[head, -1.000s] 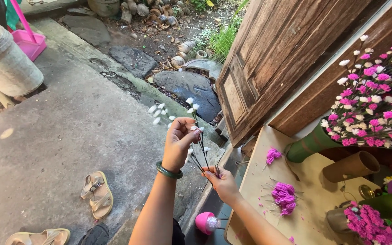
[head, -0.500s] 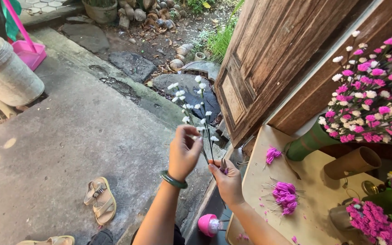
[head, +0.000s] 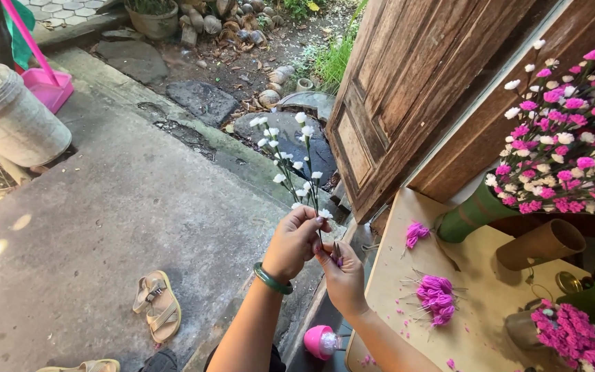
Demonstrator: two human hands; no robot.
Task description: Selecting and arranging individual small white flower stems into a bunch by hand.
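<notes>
Left hand point(head: 296, 241) is pinched on the thin dark stems of a white-flower sprig point(head: 290, 162), held upright over the concrete, centre frame. Right hand point(head: 342, 275) is closed on the stem bases just below, touching the left. Step judged: gathering stems into a bunch; next move needs a firm, aligned grip. Loose pink blooms point(head: 436, 298) lie right on the tan board point(head: 476, 275).

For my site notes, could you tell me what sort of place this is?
Probably a home doorstep used for craft work: a wooden door opens onto a concrete yard, with sandals outside and small artificial flowers on a low table.
</notes>
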